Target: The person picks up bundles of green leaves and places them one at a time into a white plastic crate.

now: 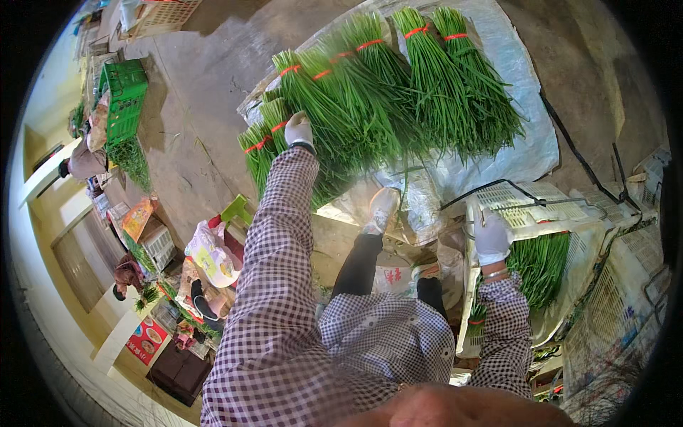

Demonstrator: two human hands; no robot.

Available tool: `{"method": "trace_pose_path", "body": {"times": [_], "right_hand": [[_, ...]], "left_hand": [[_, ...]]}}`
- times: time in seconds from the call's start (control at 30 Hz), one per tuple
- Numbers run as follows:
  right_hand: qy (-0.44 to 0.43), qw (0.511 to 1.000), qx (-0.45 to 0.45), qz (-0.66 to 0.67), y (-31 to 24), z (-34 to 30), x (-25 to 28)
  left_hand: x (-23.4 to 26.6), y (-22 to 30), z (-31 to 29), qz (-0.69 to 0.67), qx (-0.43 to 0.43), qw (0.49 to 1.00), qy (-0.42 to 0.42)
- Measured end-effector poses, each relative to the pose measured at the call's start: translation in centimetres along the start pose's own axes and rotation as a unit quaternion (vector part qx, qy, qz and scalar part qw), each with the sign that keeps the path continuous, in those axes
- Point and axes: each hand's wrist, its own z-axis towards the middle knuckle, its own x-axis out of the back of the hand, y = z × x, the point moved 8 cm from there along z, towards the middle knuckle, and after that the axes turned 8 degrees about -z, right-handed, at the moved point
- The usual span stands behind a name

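Observation:
Bundles of long green garlic chives [455,107], tied with red bands, lie side by side on a pale plastic sheet [523,78]. My left hand [299,130], in a white glove, is closed at the banded end of a chive bundle [273,112] on the left of the row. To the right, my right hand [491,236], also gloved, grips the upper rim of a white plastic crate [551,196]. More chives [541,267] fill that crate, and its slatted side shows beyond the hand. A few bundles in the middle look blurred.
My shoe [385,208] stands at the sheet's near edge. Another white crate [605,306] is at the far right, with black straps nearby. At left are a green crate [122,99], a green stool [237,210], a bag-covered seat [213,252] and people working.

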Motion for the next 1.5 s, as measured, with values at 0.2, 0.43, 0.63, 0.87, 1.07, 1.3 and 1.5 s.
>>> {"method": "trace_pose_path", "body": {"times": [0.2, 0.43, 0.63, 0.87, 1.07, 1.3, 1.5], "right_hand": [[-0.064, 0.997, 0.039, 0.005, -0.2, 0.6, -0.3], [0.021, 0.986, 0.159, -0.040, -0.9, -0.3, 0.6], [0.014, 0.978, 0.203, -0.032, -2.4, 1.1, 1.8], [0.007, 0.991, 0.100, 0.091, -0.3, 1.0, 0.2], [0.034, 0.990, 0.091, 0.102, 0.1, 0.7, 0.0], [0.077, 0.996, 0.025, 0.032, 0.0, 0.2, 1.4], [-0.138, 0.967, 0.008, 0.213, 0.9, 0.5, -1.7]], "left_hand": [[-12.8, 10.8, 1.2, 0.080, -0.173, 0.982, -0.012], [-29.6, 20.5, -2.3, -0.019, -0.204, 0.952, -0.227], [-36.9, 19.0, -3.9, -0.070, 0.038, 0.976, -0.203], [-41.2, 13.6, -3.3, -0.085, 0.303, 0.902, -0.295], [-32.0, 15.5, -9.0, -0.335, 0.168, 0.844, -0.384], [-11.5, 11.2, -21.5, -0.534, 0.306, 0.681, -0.396], [-1.0, 32.1, -37.1, -0.030, -0.530, 0.780, -0.333]]}}
